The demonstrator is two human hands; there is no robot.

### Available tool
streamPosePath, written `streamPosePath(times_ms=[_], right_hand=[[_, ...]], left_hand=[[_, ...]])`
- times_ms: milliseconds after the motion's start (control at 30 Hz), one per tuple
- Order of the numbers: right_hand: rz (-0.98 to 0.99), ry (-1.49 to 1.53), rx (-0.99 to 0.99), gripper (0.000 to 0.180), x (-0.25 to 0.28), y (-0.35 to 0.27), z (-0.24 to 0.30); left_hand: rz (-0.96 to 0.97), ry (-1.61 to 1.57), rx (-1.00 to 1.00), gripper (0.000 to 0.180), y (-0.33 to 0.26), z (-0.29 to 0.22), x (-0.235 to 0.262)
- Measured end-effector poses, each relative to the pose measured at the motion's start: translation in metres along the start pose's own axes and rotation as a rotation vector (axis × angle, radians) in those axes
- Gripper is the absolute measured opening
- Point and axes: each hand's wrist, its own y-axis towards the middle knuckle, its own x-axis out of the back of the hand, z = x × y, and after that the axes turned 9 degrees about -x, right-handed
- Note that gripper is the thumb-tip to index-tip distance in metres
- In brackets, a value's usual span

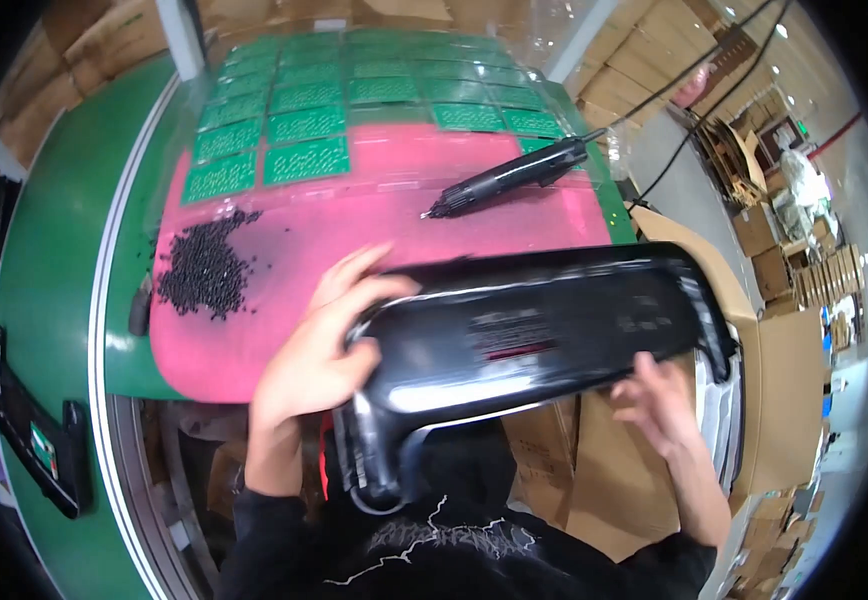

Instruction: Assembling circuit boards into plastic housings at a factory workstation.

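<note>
A long, glossy black plastic housing (pixel 564 325) with bent-down ends is held up in front of my body, above the near edge of the bench. My left hand (pixel 329 345) grips its left end, thumb on the face and fingers along the far edge. At the near edge toward the right is my right hand (pixel 662 405), its fingers loosely bent and apart, somewhat blurred; the fingertips overlap the housing's edge, and I cannot tell if they touch. Beyond the housing, a black electric screwdriver (pixel 509 180) lies on the pink mat (pixel 374 225).
Small black parts (pixel 204 268) lie heaped on the mat's left side. Green circuit boards (pixel 309 125) lie in rows at the back. A similar black housing (pixel 39 440) rests on the green surface (pixel 64 250) at far left. An open cardboard box (pixel 784 390) stands at right.
</note>
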Motion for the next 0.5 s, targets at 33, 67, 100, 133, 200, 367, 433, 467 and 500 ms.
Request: streamPosePath(times_ms=[33,67,100,133,200,367,433,467,500], right_hand=[[0.052,-0.203,-0.141,0.025,-0.006,0.015,-0.001],[0.233,-0.306,-0.234,0.022,-0.009,0.027,0.000],[0.374,-0.560,-0.186,0.022,-0.018,0.033,0.010],[0.515,-0.813,-0.132,0.023,-0.030,0.039,0.022],[0.630,-0.879,0.341,0.024,-0.067,0.046,0.036],[-0.007,-1.310,1.449,0.030,-0.174,0.117,0.121],[-0.224,-1.448,1.540,0.051,-0.190,0.181,0.148],[-0.281,-1.538,1.472,0.060,-0.196,0.212,0.157],[-0.266,-1.521,1.490,0.060,-0.204,0.233,0.161]], left_hand=[[-0.058,-0.031,0.028,0.054,-0.012,0.004,0.013],[-0.119,-0.059,0.063,0.056,-0.024,0.004,0.020],[-0.175,0.067,0.096,0.054,-0.030,0.002,0.023],[-0.230,0.194,0.126,0.053,-0.031,0.002,0.026],[-0.384,0.112,0.160,0.049,-0.038,0.005,0.035],[-0.603,0.027,0.067,0.034,-0.047,0.029,0.038],[-0.542,0.181,-0.068,0.036,-0.042,0.025,0.035],[-0.506,0.170,-0.095,0.038,-0.042,0.023,0.034],[-0.487,0.141,-0.095,0.038,-0.042,0.022,0.034]])
